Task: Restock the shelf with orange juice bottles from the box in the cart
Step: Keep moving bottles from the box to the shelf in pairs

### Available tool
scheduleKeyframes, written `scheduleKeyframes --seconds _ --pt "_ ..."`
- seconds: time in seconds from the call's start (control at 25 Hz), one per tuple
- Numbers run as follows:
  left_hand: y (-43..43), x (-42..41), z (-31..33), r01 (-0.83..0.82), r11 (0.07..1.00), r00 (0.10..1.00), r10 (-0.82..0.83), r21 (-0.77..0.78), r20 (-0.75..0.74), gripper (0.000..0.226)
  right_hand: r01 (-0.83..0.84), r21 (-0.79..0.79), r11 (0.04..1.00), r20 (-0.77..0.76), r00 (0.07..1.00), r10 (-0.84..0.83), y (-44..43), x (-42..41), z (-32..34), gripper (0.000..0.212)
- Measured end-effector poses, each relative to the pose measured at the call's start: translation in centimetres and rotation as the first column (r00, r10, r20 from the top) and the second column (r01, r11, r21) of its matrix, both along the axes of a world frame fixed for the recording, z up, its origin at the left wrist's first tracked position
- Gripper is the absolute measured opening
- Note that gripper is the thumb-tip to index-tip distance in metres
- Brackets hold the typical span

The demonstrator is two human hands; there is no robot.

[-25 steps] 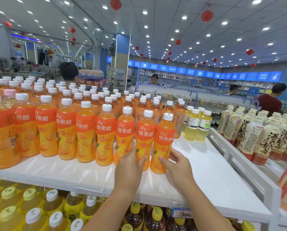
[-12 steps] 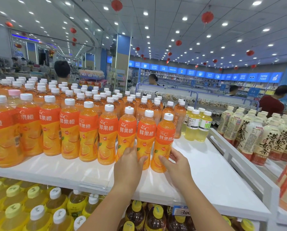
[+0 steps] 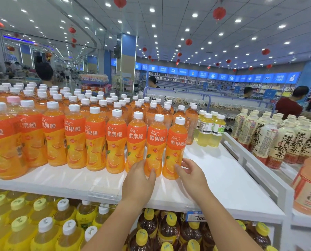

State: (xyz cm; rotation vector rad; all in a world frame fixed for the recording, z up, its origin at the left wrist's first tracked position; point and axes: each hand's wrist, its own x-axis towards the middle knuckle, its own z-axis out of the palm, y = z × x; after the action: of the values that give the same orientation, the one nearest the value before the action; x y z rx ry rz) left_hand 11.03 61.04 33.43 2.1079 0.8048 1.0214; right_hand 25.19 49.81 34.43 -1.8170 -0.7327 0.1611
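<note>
Rows of orange juice bottles with white caps fill the left of the white top shelf (image 3: 223,180). My left hand (image 3: 140,178) grips the base of the second bottle from the right in the front row (image 3: 156,140). My right hand (image 3: 191,172) holds the base of the rightmost front bottle (image 3: 176,142), thumb on its front and fingers at its right side. Both bottles stand upright on the shelf, close together. The cart and its box are out of view.
Bare shelf surface lies right of the front row. Pale yellow bottles (image 3: 209,129) stand behind it. A white divider rail (image 3: 256,160) separates milk tea bottles (image 3: 277,142) on the right. Yellow-capped drinks (image 3: 42,223) and dark tea bottles (image 3: 169,230) fill the lower shelf. Shoppers stand beyond.
Both hands stay at the bases of the two rightmost front bottles. My right hand's fingers have loosened slightly. The view has shifted a little to the left.
</note>
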Motion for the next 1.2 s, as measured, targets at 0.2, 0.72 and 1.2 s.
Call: scheduleKeyframes --seconds 0.2,0.72,1.2 --pt "-2.3 -0.1 0.3 0.024 0.997 0.999 -0.027 -0.07 -0.046 0.045 -0.011 -0.039 0.999 -0.053 0.999 0.009 -1.8 -1.2 0.6 0.054" --pt "-11.1 -0.2 -0.2 0.339 0.911 0.94 -0.317 -0.237 0.126 0.058 0.045 0.011 0.999 -0.09 0.995 -0.043 -11.9 -3.7 0.1 0.049" --pt "-22.4 -1.8 -3.7 0.827 0.429 0.503 -0.853 -0.363 0.139 0.045 0.539 -0.04 0.842 -0.204 0.82 -0.535 -28.6 -15.2 -4.8 0.054"
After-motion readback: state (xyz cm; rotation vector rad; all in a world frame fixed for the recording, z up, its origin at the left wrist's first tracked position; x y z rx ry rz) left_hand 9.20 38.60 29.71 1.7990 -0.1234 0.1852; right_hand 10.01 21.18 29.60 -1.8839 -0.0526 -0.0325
